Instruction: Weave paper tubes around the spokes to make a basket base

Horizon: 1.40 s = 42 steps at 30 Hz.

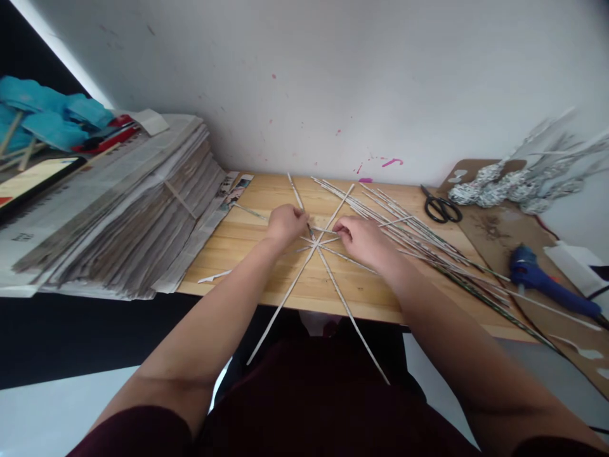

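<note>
Thin rolled paper tubes (pixel 337 285) cross one another in a star shape, two of them reaching past the table's front edge. Just left of their crossing, my left hand (pixel 287 225) is closed, its thumb and fingers pinched at one end of a short pale paper tube (pixel 325 230). On the right side, my right hand (pixel 360 237) pinches the same tube's other end. That tube stretches across the star slightly behind its centre. My fingers cover both of its ends.
More paper tubes (pixel 423 244) lie loose to the right. Behind them are black scissors (pixel 441 206) and foil-wrapped bundles (pixel 495 184). A blue glue gun (pixel 547 279) rests on cardboard (pixel 490 235). At left stands a tall newspaper stack (pixel 128 209) bearing a phone (pixel 38 181) and a red tool (pixel 111 133).
</note>
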Available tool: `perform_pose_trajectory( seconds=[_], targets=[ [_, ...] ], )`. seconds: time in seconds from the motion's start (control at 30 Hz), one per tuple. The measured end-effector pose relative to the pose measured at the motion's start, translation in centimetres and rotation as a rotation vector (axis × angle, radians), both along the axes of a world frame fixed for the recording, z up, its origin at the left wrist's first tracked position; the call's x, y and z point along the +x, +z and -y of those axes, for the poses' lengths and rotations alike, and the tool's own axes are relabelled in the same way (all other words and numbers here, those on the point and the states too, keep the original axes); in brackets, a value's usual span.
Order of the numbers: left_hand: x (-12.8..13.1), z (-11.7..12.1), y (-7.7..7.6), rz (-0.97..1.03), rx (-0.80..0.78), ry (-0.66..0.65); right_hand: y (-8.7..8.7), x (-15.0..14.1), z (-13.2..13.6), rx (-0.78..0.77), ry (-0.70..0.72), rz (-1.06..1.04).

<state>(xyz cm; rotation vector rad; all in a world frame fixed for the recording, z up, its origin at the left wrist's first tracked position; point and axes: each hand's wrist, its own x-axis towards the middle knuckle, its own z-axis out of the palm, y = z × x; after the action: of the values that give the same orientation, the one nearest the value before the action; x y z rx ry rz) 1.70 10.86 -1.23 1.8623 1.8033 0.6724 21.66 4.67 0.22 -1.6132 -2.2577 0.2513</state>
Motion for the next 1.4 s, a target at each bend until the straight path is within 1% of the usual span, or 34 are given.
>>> perform_pose_trajectory(
  seconds=[0.1, 0.23, 0.3, 0.47, 0.53, 0.6, 0.73, 0.8, 0.9, 1.03, 1.07, 1.13, 1.17, 1.23, 1.33, 1.37, 1.4],
  targets=[
    [0.8, -0.6, 0.3, -0.108, -0.020, 0.017, -0.6, 0.0, 0.0, 0.038, 0.009, -0.028],
    [1.1, -0.5, 0.3, -0.135, -0.058, 0.033, -1.2, 0.0, -0.1, 0.063, 0.030, -0.047],
    [0.9, -0.5, 0.1, -0.085, -0.078, 0.031, -1.3, 0.0, -0.1, 0.072, 0.046, -0.033],
    [0.1, -0.5, -0.8, 0.149, -0.055, 0.016, -1.3, -0.1, -0.1, 0.100, 0.060, 0.000],
    [-0.4, -0.3, -1.2, 0.207, -0.047, -0.027, -1.3, -0.2, -0.2, 0.102, 0.076, -0.008],
    [-1.0, 0.1, -1.4, 0.250, -0.051, -0.103, -1.4, -0.3, -0.2, 0.091, 0.092, -0.018],
    [-2.0, 1.1, -1.3, 0.317, -0.083, -0.259, -1.6, -0.6, -0.1, 0.087, 0.074, -0.025],
    [-2.2, 1.4, -1.2, 0.283, -0.081, -0.273, -1.7, -0.7, 0.0, 0.096, 0.074, -0.026],
    [-2.2, 1.6, -1.0, 0.205, -0.038, -0.269, -1.7, -0.7, 0.0, 0.111, 0.088, -0.038],
    [-2.2, 1.6, -1.0, 0.154, 0.012, -0.348, -1.8, -0.9, 0.0, 0.114, 0.110, -0.050],
    [-2.2, 1.6, -1.0, 0.137, 0.033, -0.355, -1.8, -1.0, 0.0, 0.111, 0.118, -0.051],
    [-2.4, 1.7, -1.2, 0.078, 0.126, -0.347, -1.9, -1.1, 0.0, 0.109, 0.127, -0.050],
    [-2.5, 1.6, -1.3, 0.048, 0.154, -0.367, -2.0, -1.1, 0.0, 0.106, 0.124, -0.044],
    [-2.7, 1.5, -1.6, 0.002, 0.181, -0.407, -2.1, -1.1, -0.2, 0.102, 0.119, -0.034],
    [-2.8, 1.3, -1.9, -0.051, 0.238, -0.433, -2.3, -0.9, -0.4, 0.088, 0.127, -0.025],
    [-2.9, 1.2, -1.9, -0.078, 0.229, -0.458, -2.3, -0.9, -0.4, 0.083, 0.126, -0.021],
    [-2.9, 1.2, -1.8, -0.097, 0.218, -0.456, -2.4, -0.9, -0.5, 0.079, 0.122, -0.019]
  ],
)
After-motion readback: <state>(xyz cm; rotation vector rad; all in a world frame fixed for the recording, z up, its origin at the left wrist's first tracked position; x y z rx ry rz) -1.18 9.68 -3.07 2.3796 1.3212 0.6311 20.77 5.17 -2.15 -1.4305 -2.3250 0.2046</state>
